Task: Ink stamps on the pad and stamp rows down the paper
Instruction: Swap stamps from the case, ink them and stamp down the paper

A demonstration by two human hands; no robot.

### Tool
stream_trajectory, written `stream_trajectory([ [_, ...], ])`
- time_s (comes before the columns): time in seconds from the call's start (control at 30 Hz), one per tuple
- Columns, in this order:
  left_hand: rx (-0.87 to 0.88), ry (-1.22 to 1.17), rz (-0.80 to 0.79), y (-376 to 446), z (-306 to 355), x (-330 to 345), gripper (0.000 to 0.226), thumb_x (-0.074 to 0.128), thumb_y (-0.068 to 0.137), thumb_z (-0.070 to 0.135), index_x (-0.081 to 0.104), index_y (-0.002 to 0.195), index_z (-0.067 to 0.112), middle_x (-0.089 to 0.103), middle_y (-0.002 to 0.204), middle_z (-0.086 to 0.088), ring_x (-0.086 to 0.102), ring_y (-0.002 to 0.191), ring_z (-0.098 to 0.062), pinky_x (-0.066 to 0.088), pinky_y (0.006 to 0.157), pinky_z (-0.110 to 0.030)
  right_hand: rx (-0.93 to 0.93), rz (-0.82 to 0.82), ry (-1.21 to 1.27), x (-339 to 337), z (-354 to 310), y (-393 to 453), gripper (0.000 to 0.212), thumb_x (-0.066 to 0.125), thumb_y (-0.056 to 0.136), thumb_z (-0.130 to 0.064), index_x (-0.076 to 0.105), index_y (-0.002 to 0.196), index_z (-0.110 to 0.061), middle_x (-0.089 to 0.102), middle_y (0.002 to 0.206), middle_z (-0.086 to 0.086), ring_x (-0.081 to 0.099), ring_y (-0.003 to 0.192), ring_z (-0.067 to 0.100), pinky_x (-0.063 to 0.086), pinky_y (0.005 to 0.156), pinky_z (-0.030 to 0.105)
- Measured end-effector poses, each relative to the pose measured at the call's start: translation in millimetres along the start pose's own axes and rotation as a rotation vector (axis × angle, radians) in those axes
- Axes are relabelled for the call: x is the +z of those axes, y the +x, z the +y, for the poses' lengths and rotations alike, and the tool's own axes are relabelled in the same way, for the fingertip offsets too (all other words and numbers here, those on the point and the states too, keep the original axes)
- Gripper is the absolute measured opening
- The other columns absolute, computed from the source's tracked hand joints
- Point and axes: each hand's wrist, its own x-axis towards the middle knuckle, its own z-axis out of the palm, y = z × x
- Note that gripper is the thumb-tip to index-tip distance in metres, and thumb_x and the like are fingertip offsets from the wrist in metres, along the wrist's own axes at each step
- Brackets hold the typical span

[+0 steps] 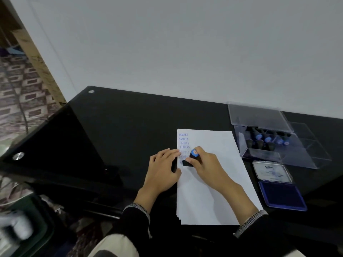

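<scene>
Stamp (191, 160) pressed on paper (213, 182) under SAMPLE column, gripped by right hand (206, 166) fingers. Left hand (163, 169) flat on left edge. Pad (282, 195) open, rightward, nearer right hand.

The word "SAMPLE" is stamped in blue down the left edge of the paper (213, 182), some prints upside down. The ink pad (282, 195) lid carries a label, too blurred to read.
</scene>
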Motion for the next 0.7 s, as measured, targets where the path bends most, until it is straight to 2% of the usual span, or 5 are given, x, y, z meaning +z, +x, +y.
stream_trajectory([
  [0.1,-0.004,-0.016,0.005,1,0,1,0.053,0.053,0.082,0.030,0.048,0.135,0.032,0.043,0.142,0.020,0.024,0.136,-0.001,0.009,0.102,-0.019,-0.011,-0.022,-0.052,3,-1,2,0.017,0.055,0.093,-0.034,0.044,0.102,-0.024,0.059,0.119,-0.004,0.061,0.073,0.013,0.049,0.059,0.012],
  [0.17,-0.002,-0.025,0.005,1,-1,2,0.053,0.053,0.082,0.028,0.048,0.135,0.031,0.044,0.141,0.019,0.024,0.136,-0.001,0.009,0.102,-0.019,-0.017,-0.027,-0.079,4,-2,3,0.019,0.055,0.093,-0.035,0.044,0.103,-0.024,0.059,0.124,-0.001,0.062,0.075,0.015,0.053,0.063,0.018],
  [0.3,-0.004,-0.040,0.010,1,-2,3,0.053,0.054,0.082,0.024,0.049,0.134,0.030,0.045,0.141,0.019,0.025,0.136,-0.001,0.009,0.102,-0.018,-0.016,-0.045,-0.133,6,-2,6,0.021,0.054,0.093,-0.038,0.043,0.104,-0.024,0.061,0.122,0.001,0.062,0.075,0.016,0.053,0.065,0.023],
  [0.47,0.000,-0.047,0.014,1,-2,2,0.052,0.055,0.082,0.024,0.050,0.134,0.029,0.045,0.141,0.018,0.025,0.135,0.000,0.011,0.101,-0.019,-0.030,-0.044,-0.189,10,1,6,0.025,0.054,0.093,-0.038,0.045,0.109,-0.022,0.062,0.119,0.001,0.061,0.072,0.014,0.050,0.062,0.017],
  [0.7,0.000,-0.056,0.022,1,-1,2,0.051,0.055,0.083,0.022,0.050,0.134,0.028,0.046,0.141,0.017,0.027,0.136,-0.002,0.012,0.103,-0.020,-0.056,-0.025,-0.243,11,1,4,0.026,0.053,0.094,-0.038,0.047,0.110,-0.018,0.065,0.110,0.002,0.058,0.069,0.014,0.049,0.063,0.019],
])
